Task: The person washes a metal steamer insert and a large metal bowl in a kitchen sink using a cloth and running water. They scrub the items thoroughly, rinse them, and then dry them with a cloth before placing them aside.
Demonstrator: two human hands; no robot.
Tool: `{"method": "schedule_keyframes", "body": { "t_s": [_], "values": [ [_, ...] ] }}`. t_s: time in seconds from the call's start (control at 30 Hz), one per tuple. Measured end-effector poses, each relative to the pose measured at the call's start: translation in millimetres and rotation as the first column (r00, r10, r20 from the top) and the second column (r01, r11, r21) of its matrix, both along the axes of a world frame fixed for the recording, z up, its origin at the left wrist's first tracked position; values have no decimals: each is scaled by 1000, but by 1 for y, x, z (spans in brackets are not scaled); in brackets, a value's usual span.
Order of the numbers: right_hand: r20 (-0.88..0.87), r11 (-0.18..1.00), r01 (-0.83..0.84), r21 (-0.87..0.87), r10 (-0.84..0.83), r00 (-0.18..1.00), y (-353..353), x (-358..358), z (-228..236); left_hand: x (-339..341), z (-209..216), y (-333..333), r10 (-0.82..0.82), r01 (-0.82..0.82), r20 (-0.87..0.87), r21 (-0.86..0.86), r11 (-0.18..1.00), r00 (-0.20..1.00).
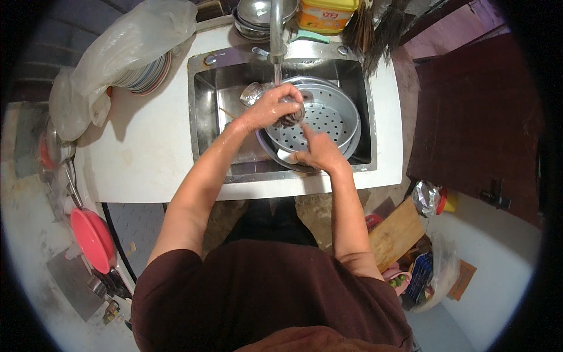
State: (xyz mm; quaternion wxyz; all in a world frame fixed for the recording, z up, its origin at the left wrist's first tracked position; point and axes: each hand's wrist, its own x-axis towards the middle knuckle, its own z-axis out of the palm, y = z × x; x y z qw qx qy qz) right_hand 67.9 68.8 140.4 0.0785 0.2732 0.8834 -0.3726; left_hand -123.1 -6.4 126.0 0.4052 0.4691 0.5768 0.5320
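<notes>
The person is standing at a steel sink (206, 111) set in a white counter (146, 158), and water is running in a thin stream from the tap (277, 29) onto the work below. The left hand (271, 107) is closing its fingers around a dark steel-wool scourer (291, 115) and pressing it against the near rim of a perforated steamer tray (319, 120), which is sitting tilted inside a larger metal basin (275, 154) in the sink. The right hand (316, 151) is resting on the tray's front edge, its forefinger stretched out over the holes and the other fingers curled at the rim; whether they are really clamping it I cannot tell. A small metal cup (252, 92) is lying just beside the left wrist. Both forearms are glistening wet, so the tray looks liable to slide or flip if the scrubbing pushes hard against that light hold, and it could knock the cup. The running stream may also splash off the tray onto the counter, near the plates under a plastic bag (126, 53).
</notes>
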Motion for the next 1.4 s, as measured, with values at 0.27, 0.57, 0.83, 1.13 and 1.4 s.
{"method": "schedule_keyframes", "body": {
  "t_s": [0.27,0.57,0.83,1.13,1.4],
  "values": [
    [-405,926,270,-263,-361,840,-1,-47,-22,-19,-42,-8,352,-500,811,-86,862,467],
    [-529,846,218,-486,-483,698,-9,-74,24,-112,-123,30,645,-546,98,-444,710,758],
    [-524,886,78,-457,-339,782,3,-73,14,-102,-88,74,824,-751,115,-358,555,555],
    [-599,874,113,-473,-413,686,20,-61,29,-63,-54,63,491,-521,-816,289,803,304],
    [-647,918,16,-397,-293,704,21,-74,52,-24,-53,-18,-74,-66,-683,-176,982,727]
  ]
}}
